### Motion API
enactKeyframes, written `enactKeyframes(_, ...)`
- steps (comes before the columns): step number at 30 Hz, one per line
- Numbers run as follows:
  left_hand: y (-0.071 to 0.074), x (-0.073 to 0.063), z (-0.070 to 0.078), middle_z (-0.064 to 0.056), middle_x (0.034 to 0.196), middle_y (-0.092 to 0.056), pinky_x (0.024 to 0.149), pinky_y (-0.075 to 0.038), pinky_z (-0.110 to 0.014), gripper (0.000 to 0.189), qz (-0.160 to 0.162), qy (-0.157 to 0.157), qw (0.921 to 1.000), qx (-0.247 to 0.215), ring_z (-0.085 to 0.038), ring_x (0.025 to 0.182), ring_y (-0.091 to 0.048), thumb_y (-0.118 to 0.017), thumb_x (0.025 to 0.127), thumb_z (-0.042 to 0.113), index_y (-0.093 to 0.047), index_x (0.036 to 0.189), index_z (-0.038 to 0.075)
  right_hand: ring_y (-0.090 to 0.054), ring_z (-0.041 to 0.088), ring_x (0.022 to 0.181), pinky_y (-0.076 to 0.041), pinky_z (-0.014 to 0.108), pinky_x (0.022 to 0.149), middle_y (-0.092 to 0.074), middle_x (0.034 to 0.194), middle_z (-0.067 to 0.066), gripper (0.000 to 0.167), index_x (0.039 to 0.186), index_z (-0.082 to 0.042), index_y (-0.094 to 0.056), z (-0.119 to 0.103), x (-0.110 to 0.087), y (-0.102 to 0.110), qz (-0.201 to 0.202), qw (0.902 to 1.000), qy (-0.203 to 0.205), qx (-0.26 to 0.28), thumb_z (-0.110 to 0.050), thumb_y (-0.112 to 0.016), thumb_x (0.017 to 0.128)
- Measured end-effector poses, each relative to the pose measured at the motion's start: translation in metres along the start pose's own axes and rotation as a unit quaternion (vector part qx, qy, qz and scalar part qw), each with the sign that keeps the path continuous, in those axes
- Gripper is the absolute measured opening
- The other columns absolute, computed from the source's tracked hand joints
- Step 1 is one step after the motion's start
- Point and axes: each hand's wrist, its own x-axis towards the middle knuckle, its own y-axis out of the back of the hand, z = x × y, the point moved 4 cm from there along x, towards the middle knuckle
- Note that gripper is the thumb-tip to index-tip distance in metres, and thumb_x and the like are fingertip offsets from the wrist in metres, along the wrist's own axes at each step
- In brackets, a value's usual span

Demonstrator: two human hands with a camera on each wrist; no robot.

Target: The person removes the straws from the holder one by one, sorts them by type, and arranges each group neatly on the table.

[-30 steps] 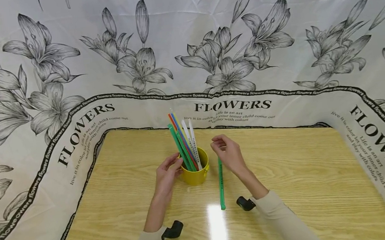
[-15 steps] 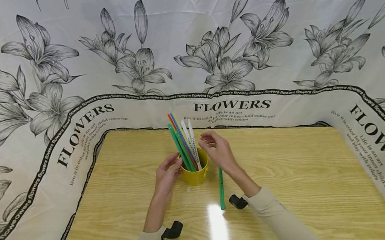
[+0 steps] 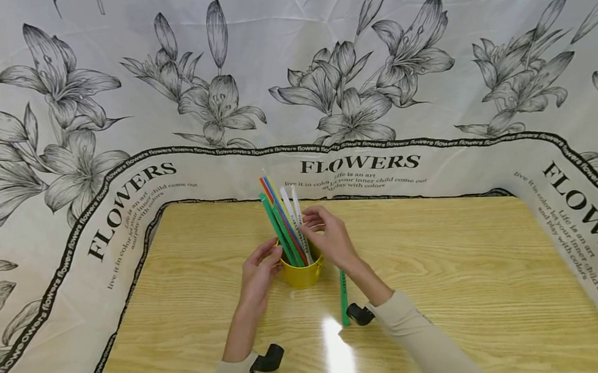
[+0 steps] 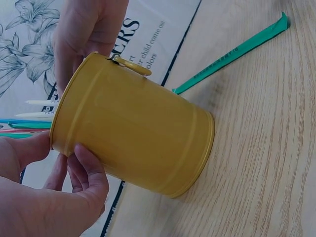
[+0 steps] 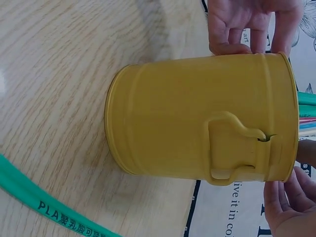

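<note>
Nearest the cam: two beige sleeves (image 3: pixel 424 341), each w/ a black device (image 3: pixel 267 358) at the cuff, plus a bright glare patch on the counter (image 3: pixel 468 265) btwn them. Loose straw (image 3: pixel 344 298), green w/ dark print (reads "PLA" in R wrist view), lies flat R of the bucket, apart from it; R forearm hides its far end in head view.

Next, L hand (image 3: pixel 258 265) at the bucket's L side: thumb at the rim, other fingers bent vs. the outer wall, so it's holding the bucket. Bucket (image 3: pixel 302 277) is yellow, upright on the counter, btwn both hands; its handle (image 5: pixel 208 153) is on the wall, R wrist view shows it best.

R hand (image 3: pixel 332 238) is at the R side of the rim, fingers bent, right by the white straws; can't tell if it's grasping rim, a straw or nothing.

Straws (image 3: pixel 280 230) stand in the bucket, tops well above the rim: green, red, blue & yellow ones lean L, white ones w/ dark print a bit more upright, nearest R hand.

Far back: white cloth (image 3: pixel 248 32) w/ b&w flowers & "FLOWERS" lettering, round the counter's back & sides.
</note>
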Motion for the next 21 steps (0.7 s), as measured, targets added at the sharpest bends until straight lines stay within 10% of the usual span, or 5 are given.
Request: enactKeyframes(21,0.0,-0.001,0.0,-0.002,0.106,-0.059,0.077,-0.054,-0.023,0.035,-0.005,0.001,0.9999,-0.015,-0.015,0.091,-0.06,-0.068,0.1,0.009,-0.064,0.133,-0.002,-0.069,0.036,0.099,-0.059,0.032,0.086,-0.068,0.106,0.023,0.024,0.117,0.006,-0.066,-0.008,-0.004,0.017,0.021,0.9991,-0.032,0.019,0.0,-0.072,0.095)
